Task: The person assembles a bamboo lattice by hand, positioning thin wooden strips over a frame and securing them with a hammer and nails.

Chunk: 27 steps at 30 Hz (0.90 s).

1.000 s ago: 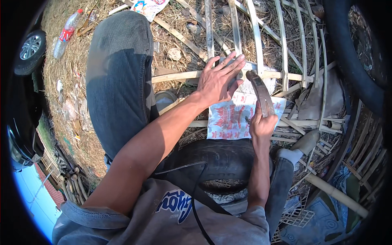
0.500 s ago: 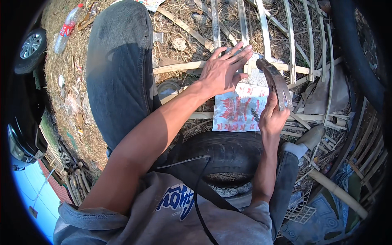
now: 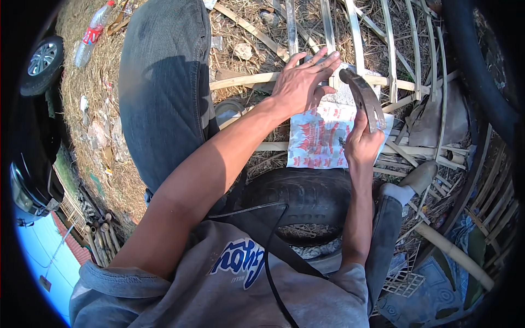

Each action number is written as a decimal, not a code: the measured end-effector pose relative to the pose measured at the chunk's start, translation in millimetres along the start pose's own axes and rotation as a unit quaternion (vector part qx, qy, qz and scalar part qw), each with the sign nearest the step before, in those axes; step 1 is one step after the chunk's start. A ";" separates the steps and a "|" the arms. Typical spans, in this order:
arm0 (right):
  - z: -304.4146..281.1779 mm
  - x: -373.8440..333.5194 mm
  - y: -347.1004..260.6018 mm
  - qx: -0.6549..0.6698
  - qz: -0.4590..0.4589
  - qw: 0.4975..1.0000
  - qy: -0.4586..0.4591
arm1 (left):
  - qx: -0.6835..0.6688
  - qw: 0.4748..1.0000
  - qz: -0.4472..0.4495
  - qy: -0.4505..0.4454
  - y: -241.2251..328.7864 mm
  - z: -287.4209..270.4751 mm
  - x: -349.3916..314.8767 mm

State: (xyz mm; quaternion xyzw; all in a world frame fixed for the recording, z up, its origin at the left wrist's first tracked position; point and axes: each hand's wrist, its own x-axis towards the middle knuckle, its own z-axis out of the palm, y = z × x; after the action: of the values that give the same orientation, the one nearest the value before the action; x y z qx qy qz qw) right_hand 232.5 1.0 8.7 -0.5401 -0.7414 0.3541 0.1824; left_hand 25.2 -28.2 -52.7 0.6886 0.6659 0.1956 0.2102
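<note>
My left hand (image 3: 304, 85) lies with its fingers stretched out over crossing bamboo strips, its thumb apart. Beneath its fingertips runs an upright strip (image 3: 328, 27), which meets a crosswise bamboo strip (image 3: 246, 80) there. Closed around a claw hammer (image 3: 365, 98), my right hand (image 3: 362, 143) is just right of the left one. The hammer's dark metal head is seen from above, with its striking face close to the left fingers; its handle is mostly hidden. Under the crossing rests a pale, rough block (image 3: 344, 94). A white sheet with red print (image 3: 317, 136) lies between my forearms.
A black tyre (image 3: 298, 194) lies between my legs. More bamboo strips (image 3: 391, 49) spread in a lattice to the far right, near a dark curved rim (image 3: 486, 71). A plastic bottle (image 3: 90, 35) lies on straw at far left, beside a parked car's wheel (image 3: 45, 59).
The whole view has shifted slightly. The hammer and my right hand sit a little further left and forward; my left hand stays on the strips.
</note>
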 end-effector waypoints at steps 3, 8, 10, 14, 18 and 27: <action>2.3 -1.6 14.0 -0.059 -0.026 0.998 0.001 | 0.004 1.000 -0.002 0.012 2.4 -1.4 4.7; -2.1 6.7 -1.4 -0.127 0.067 0.987 -0.067 | -0.027 0.999 0.001 0.025 0.9 -0.3 5.4; 1.6 -4.8 9.2 -0.092 0.040 0.995 -0.028 | -0.020 1.000 -0.002 0.023 0.3 -1.2 3.7; -16.4 3.1 -12.5 -0.019 0.114 0.993 -0.035 | -0.042 0.998 -0.031 0.036 4.5 -0.8 10.4; -17.7 5.3 -19.4 -0.133 0.083 0.986 -0.062 | -0.030 0.999 -0.030 0.025 -1.4 -5.8 14.8; -10.2 -3.2 -18.7 0.020 0.082 0.996 0.027 | -0.043 0.998 -0.032 0.031 6.7 -1.9 8.8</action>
State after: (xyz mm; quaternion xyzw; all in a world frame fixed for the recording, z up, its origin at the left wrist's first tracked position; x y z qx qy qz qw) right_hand 227.7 -1.7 29.5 -0.6047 -0.6820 0.3683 0.1833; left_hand 30.1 -19.5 -47.5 0.6508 0.6849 0.2383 0.2250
